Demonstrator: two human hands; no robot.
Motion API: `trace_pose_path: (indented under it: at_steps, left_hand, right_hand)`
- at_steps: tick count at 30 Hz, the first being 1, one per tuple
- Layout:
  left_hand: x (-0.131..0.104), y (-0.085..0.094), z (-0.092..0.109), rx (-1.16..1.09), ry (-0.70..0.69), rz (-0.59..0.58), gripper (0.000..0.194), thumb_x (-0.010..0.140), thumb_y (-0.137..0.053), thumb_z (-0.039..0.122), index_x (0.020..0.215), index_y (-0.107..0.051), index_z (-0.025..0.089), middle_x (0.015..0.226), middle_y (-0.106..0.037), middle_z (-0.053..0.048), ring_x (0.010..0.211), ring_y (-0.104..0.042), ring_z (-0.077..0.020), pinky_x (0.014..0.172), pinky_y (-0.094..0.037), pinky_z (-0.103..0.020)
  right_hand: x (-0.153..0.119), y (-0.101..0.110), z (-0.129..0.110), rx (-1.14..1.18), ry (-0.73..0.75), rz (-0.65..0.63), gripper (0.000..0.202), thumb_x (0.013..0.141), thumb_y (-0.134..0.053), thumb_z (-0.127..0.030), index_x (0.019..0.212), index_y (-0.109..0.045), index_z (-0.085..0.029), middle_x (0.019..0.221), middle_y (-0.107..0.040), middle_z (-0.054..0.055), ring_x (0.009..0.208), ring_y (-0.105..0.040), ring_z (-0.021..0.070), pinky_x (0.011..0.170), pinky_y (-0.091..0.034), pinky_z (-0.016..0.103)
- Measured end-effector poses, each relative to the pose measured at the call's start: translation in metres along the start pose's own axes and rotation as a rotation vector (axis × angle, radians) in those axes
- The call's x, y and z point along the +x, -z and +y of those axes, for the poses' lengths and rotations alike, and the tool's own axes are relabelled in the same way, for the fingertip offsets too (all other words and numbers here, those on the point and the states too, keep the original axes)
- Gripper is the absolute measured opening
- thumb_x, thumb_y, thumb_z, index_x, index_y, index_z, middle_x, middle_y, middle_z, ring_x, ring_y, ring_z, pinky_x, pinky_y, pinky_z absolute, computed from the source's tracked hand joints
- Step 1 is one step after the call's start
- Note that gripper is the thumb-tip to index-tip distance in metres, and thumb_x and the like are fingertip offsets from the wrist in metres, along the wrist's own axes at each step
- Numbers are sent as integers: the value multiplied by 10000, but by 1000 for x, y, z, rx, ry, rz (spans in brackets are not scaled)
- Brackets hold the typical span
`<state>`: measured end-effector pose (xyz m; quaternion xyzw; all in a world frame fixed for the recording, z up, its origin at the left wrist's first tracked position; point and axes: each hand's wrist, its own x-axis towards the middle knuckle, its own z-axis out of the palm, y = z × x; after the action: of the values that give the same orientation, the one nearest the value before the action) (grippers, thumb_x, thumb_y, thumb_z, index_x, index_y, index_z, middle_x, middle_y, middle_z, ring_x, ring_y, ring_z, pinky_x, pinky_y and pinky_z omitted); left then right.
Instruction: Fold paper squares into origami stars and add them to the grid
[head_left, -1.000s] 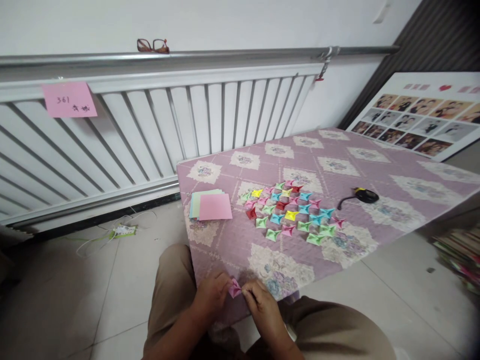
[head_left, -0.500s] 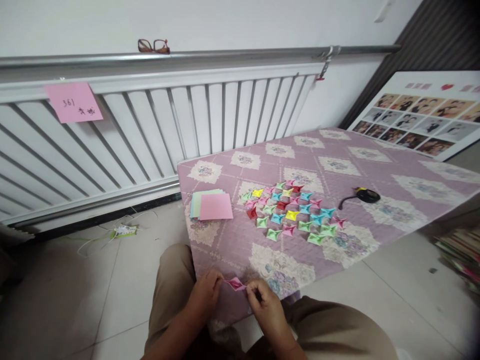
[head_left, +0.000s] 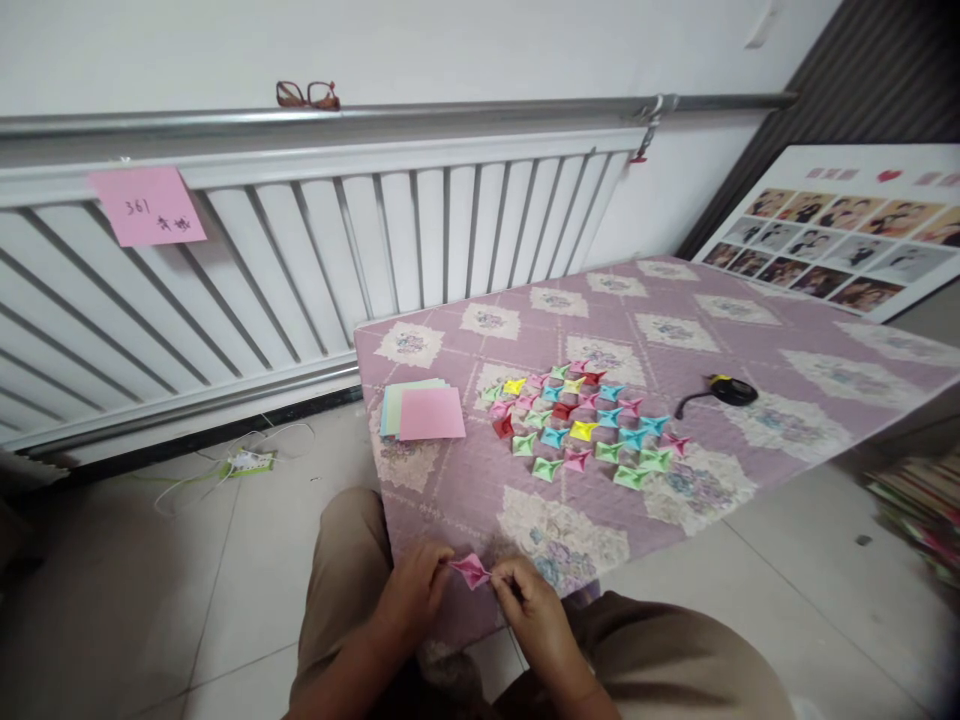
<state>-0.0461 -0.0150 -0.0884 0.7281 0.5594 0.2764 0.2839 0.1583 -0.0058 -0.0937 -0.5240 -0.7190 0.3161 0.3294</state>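
Observation:
A small folded pink paper piece (head_left: 472, 571) is stretched between my hands over the near corner of the table. My left hand (head_left: 417, 590) pinches its left tip, and my right hand (head_left: 526, 597) pinches the right tip. Beyond them, several folded paper pieces (head_left: 583, 430) in green, blue, yellow, red and pink lie in slanting rows on the flowered cloth. To their left rests a stack of square paper sheets (head_left: 433, 413), pink on top with green and blue beneath.
The table (head_left: 465, 480) has a purple flowered cloth. A black and yellow object (head_left: 733, 390) with a strap lies toward its right. A radiator (head_left: 450, 230) stands behind, with glasses (head_left: 307, 95) on the pipe above. A photo board (head_left: 847, 225) leans at the back right.
The pink paper between my hands looks wider open in its middle. My left hand has shifted very slightly; my right hand has hardly moved.

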Motion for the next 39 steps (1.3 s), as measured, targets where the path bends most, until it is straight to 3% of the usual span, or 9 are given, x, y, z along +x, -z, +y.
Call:
trace_pose_path:
  at_steps: [4,8,12,18,22,25,28,34,39]
  left_hand:
    - [-1,0,1,10,-40,-31,332,852,-478,144,1166,-529,238,1093,-600,-46,1022,-540,-186,903,-425,-320]
    - [5,-3,5,85,-18,-61,197,860,-491,151,1002,-608,224,968,-624,-28,923,-566,-183,822,-442,-301]
    - [9,-3,9,137,-16,-73,162,849,-502,140,918,-623,221,913,-630,-17,880,-571,-181,781,-436,-291]
    - [10,-2,12,158,4,-84,172,845,-504,125,918,-625,224,918,-637,-12,886,-571,-182,790,-429,-295]
    - [9,-6,9,141,1,-77,182,837,-503,116,907,-630,225,918,-644,-13,885,-573,-186,786,-425,-297]
    - [8,-8,7,133,-6,-68,177,848,-498,137,908,-637,228,904,-647,-18,876,-576,-196,777,-420,-310]
    - [9,-9,7,106,-9,-68,181,864,-476,162,898,-642,224,893,-643,-25,864,-574,-197,776,-415,-315]
    - [30,-14,25,3,35,-101,199,864,-439,167,859,-633,208,872,-635,-32,848,-568,-190,762,-403,-302]
    - [61,-42,54,-47,-16,-104,207,856,-438,134,859,-632,205,884,-622,-24,844,-558,-166,764,-405,-272]
  right_hand:
    - [1,3,-2,-17,26,-30,168,865,-461,-234,725,-553,-225,730,-590,7,720,-586,170,674,-459,274]
    - [3,7,-4,-34,57,-53,116,833,-487,-171,769,-568,-224,767,-592,14,752,-586,171,692,-472,279]
    - [7,9,-12,-86,113,-21,177,795,-558,-152,945,-603,-234,984,-609,55,958,-575,205,844,-472,344]
    - [20,0,-23,-288,211,-23,172,769,-581,-132,858,-668,-250,1132,-598,72,1142,-501,269,995,-388,481]
    - [23,-8,-24,-352,198,-34,199,733,-596,-75,799,-678,-244,1111,-622,72,1126,-521,276,987,-407,481]
    - [20,-5,-22,-328,183,5,208,736,-607,-98,872,-669,-242,1142,-614,79,1134,-523,273,992,-408,474]
    - [17,10,-12,-256,165,111,192,799,-572,-192,965,-653,-242,1136,-616,88,1102,-546,251,952,-443,438]
    - [19,62,41,-169,-76,417,218,834,-489,-377,820,-638,-218,835,-665,64,831,-622,216,783,-509,367]
    - [31,100,87,-189,-220,580,327,789,-460,-449,841,-644,-184,858,-686,95,826,-628,236,792,-499,386]
